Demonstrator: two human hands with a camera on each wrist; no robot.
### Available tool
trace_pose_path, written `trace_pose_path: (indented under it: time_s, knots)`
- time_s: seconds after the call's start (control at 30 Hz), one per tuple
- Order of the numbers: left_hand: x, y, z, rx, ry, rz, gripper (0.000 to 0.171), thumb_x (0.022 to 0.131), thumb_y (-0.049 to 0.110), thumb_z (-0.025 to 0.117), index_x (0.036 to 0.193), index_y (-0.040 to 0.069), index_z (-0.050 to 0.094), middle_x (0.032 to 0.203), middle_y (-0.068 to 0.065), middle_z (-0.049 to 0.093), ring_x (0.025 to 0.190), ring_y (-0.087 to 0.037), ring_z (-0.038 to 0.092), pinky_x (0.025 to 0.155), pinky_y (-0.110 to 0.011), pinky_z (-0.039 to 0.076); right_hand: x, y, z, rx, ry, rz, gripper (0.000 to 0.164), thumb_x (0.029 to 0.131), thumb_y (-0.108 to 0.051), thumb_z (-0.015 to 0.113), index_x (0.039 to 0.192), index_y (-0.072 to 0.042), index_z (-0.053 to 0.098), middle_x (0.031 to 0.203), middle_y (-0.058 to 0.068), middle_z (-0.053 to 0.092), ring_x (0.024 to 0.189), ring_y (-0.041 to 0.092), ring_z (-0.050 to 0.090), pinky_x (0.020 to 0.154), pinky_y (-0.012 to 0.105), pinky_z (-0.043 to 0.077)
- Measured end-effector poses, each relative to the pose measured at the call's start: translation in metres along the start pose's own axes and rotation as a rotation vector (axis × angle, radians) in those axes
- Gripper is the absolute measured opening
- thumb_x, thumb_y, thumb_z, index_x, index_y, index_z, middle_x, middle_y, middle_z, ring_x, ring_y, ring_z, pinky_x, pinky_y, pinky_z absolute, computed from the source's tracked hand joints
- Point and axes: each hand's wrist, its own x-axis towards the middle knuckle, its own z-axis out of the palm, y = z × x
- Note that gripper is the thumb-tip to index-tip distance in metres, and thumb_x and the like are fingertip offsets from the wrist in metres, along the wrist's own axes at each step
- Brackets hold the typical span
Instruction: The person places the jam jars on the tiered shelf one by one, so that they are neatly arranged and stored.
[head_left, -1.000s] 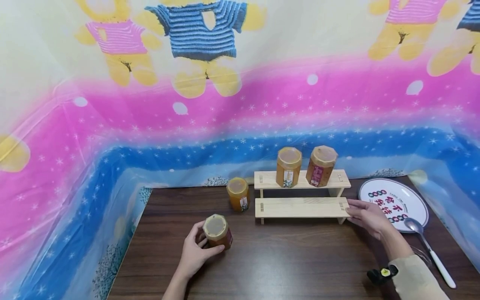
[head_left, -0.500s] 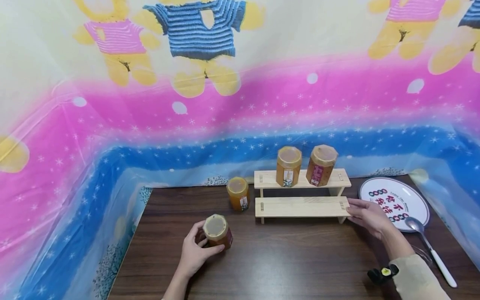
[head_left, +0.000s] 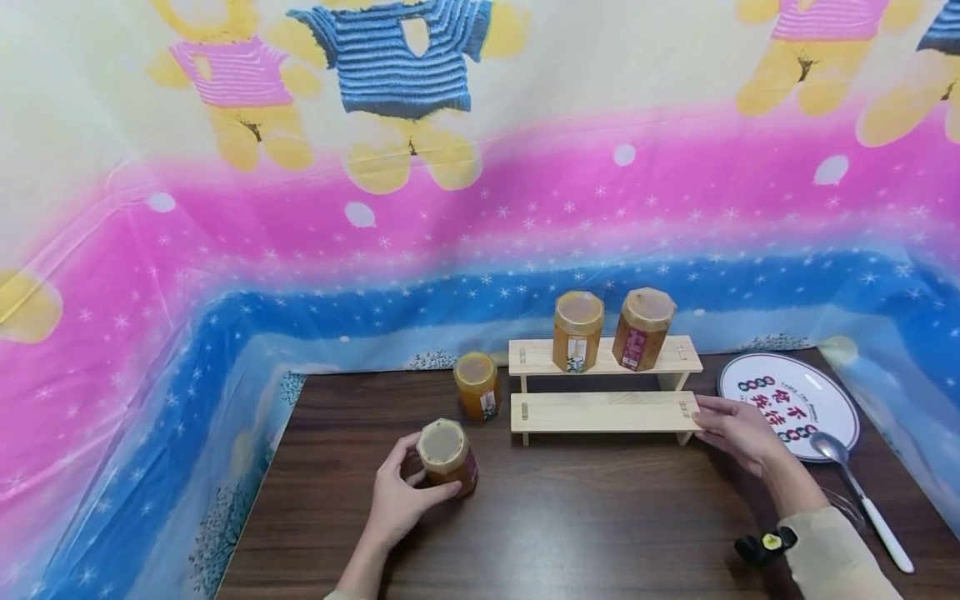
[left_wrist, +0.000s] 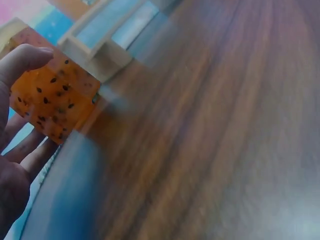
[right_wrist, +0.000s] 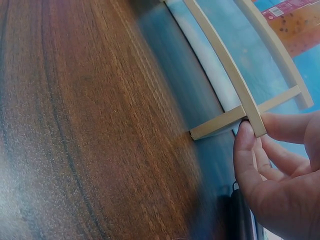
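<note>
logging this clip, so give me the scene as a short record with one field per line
left hand: holds a seed-flecked jar
right hand: pinches the wooden rack at its lower right end
rack's upper tier: amber jar on the left, pink-labelled jar on the right
left of rack: orange jar on the table
right of rack: white plate, with a spoon at its near edge
</note>
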Motion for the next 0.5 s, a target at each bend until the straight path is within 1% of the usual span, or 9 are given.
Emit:
trace_pose_path:
  time_s: [0.07, 0.13, 0.17, 0.3, 0.37, 0.4, 0.5]
  knots:
    - [0.002, 0.005, 0.003, -0.008, 0.009, 0.011, 0.076, 0.066, 0.011, 0.1, 0.132, 0.025, 0.064, 0.129, -0.003, 0.064, 0.119, -0.024, 0.062, 0.093, -0.038, 0.057, 0.0, 0.0, 0.0, 0.0, 0.002, -0.001, 0.07, 0.105, -0.011, 0.062, 0.159, 0.012, 0.023, 0.137, 0.017, 0.058, 0.1, 0.005, 0.067, 0.093, 0.029, 0.057]
    - [0.004, 0.011, 0.007, -0.017, 0.014, 0.004, 0.077, 0.066, 0.008, 0.1, 0.132, 0.025, 0.064, 0.129, -0.003, 0.064, 0.119, -0.024, 0.062, 0.094, -0.039, 0.057, 0.0, 0.0, 0.0, 0.0, 0.002, -0.003, 0.07, 0.105, -0.011, 0.062, 0.158, 0.012, 0.023, 0.136, 0.016, 0.059, 0.1, 0.005, 0.067, 0.093, 0.029, 0.057]
    - [0.004, 0.017, 0.009, -0.022, 0.015, 0.002, 0.076, 0.066, 0.006, 0.1, 0.131, 0.024, 0.065, 0.129, -0.003, 0.064, 0.119, -0.024, 0.062, 0.095, -0.04, 0.057, 0.0, 0.0, 0.0, 0.001, 0.002, -0.004, 0.07, 0.105, -0.011, 0.062, 0.158, 0.012, 0.023, 0.135, 0.015, 0.06, 0.1, 0.005, 0.067, 0.093, 0.029, 0.057]
    - [0.008, 0.025, 0.017, -0.039, 0.012, 0.009, 0.076, 0.066, 0.002, 0.099, 0.131, 0.023, 0.065, 0.129, -0.004, 0.064, 0.12, -0.026, 0.062, 0.097, -0.043, 0.056, 0.001, 0.001, 0.0, 0.0, 0.002, -0.006, 0.07, 0.105, -0.011, 0.062, 0.158, 0.012, 0.023, 0.136, 0.015, 0.059, 0.1, 0.005, 0.067, 0.093, 0.029, 0.057]
    - [0.009, 0.028, 0.021, -0.047, 0.009, 0.023, 0.075, 0.066, 0.004, 0.099, 0.131, 0.025, 0.065, 0.127, -0.003, 0.065, 0.119, -0.025, 0.062, 0.096, -0.044, 0.056, 0.002, 0.002, -0.001, -0.001, 0.0, -0.006, 0.07, 0.105, -0.011, 0.062, 0.158, 0.012, 0.023, 0.137, 0.016, 0.059, 0.101, 0.005, 0.067, 0.093, 0.029, 0.057]
    - [0.011, 0.025, 0.023, -0.049, 0.008, 0.029, 0.075, 0.067, 0.006, 0.099, 0.13, 0.026, 0.065, 0.127, -0.003, 0.065, 0.118, -0.024, 0.062, 0.096, -0.044, 0.056, 0.002, 0.002, -0.001, -0.001, 0.0, -0.005, 0.07, 0.105, -0.011, 0.062, 0.158, 0.012, 0.023, 0.138, 0.017, 0.058, 0.101, 0.005, 0.067, 0.093, 0.03, 0.057]
    - [0.013, 0.031, 0.03, -0.058, 0.005, 0.039, 0.074, 0.068, 0.009, 0.099, 0.13, 0.029, 0.065, 0.125, -0.002, 0.066, 0.117, -0.023, 0.063, 0.096, -0.044, 0.056, 0.001, 0.002, -0.001, -0.002, -0.002, -0.004, 0.07, 0.105, -0.012, 0.062, 0.159, 0.012, 0.023, 0.139, 0.017, 0.058, 0.101, 0.005, 0.067, 0.093, 0.03, 0.057]
